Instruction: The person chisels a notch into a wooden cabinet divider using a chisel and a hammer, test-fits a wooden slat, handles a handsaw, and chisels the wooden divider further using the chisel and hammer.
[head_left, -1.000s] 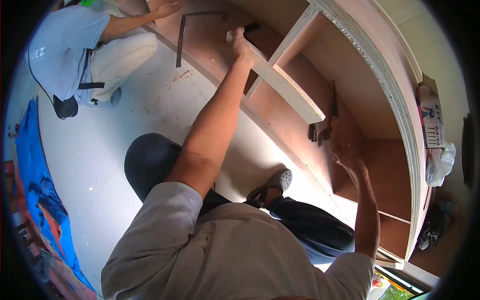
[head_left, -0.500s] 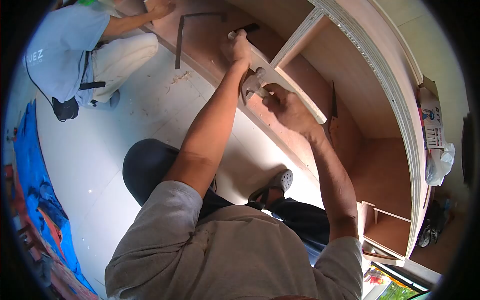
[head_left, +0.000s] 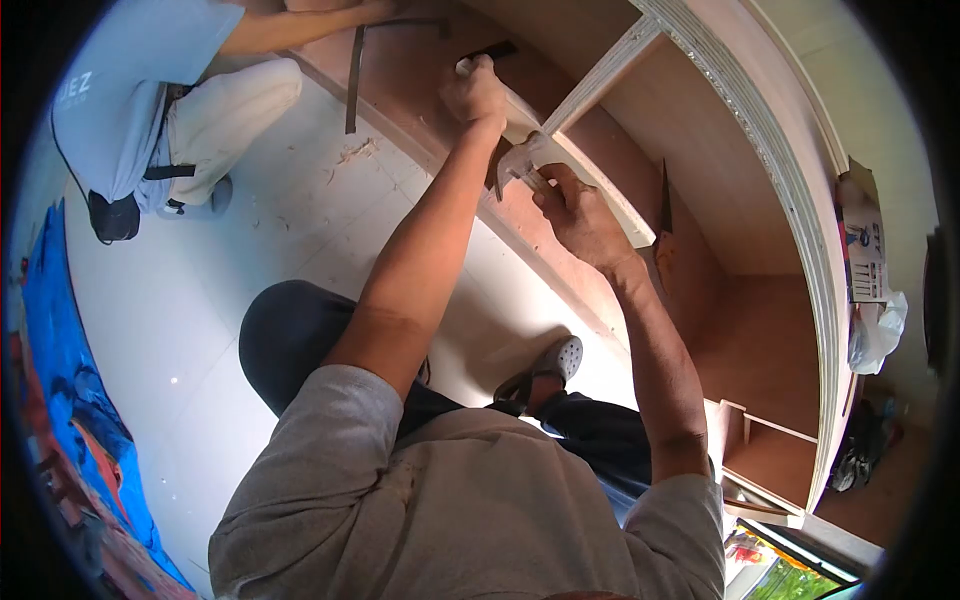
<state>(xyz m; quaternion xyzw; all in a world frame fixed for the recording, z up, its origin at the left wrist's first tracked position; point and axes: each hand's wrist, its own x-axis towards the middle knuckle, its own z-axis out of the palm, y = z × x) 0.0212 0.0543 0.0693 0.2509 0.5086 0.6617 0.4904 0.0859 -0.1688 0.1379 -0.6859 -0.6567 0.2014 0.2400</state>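
My left hand [head_left: 474, 92] is wrapped round the far end of a pale wooden board [head_left: 600, 187]. In my right hand [head_left: 580, 215] is a hammer [head_left: 522, 160], its metal head beside the board's left edge. The board meets an upright plywood divider [head_left: 605, 78] of the cabinet. Right of the board's near end, a handsaw [head_left: 665, 225] leans inside the cabinet. A dark object [head_left: 497, 49] lies just beyond my left hand.
Another person [head_left: 140, 110] crouches at the upper left, one arm reaching into the cabinet. A black angled strip [head_left: 352, 85], wood shavings [head_left: 357, 151], a blue tarp [head_left: 60, 330], a printed box [head_left: 862, 235] and a plastic bag [head_left: 880, 332] are around.
My right hand has come from the saw area over to the board and now holds the hammer, its head shifting slightly right lately. The other person's arm has reached farther right.
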